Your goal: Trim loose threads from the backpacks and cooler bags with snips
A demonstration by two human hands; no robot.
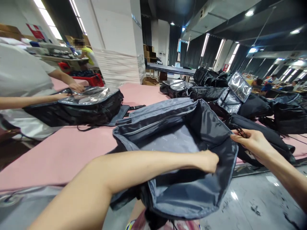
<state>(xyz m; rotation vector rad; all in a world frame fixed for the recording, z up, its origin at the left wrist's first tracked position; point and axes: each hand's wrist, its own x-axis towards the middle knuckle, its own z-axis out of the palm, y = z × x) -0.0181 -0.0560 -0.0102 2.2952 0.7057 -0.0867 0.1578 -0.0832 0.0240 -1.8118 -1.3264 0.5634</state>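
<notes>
1. Open bag [170,139]: dark outside, grey lining; mouth faces the wearer. It lies at the near edge of the pink table [96,143], its lower part over the wearer's lap.
2. Left hand [209,161]: inside the open bag, by the side wall on the right of the view. Hand looks curled; fingertips hidden, so cannot tell whether it grips the lining. The forearm crosses the bag's mouth.
3. Right hand [253,142]: outside the bag, thumb and fingers closed at the rim on the right of the view, pinching its edge. A small dark object [241,133] shows at the fingers; kind unclear.
4. Zipper [155,122]: runs along the bag's far inner wall, below a raised grey flap [163,107].
5. Across the table, left of view: black bag [88,110] with a shiny silver top; a co-worker's hands [76,87] are on it.
6. Beyond the right hand: a heap of dark bags [211,86], several with silver lining showing. Another dark bag [261,137] lies just behind that hand.
7. Background: white pillar [117,41] past the table, red crate [90,79] to its left, brown cartons [149,53] farther off.
8. Grey, glossy floor [254,198] at lower right, with dark marks.
</notes>
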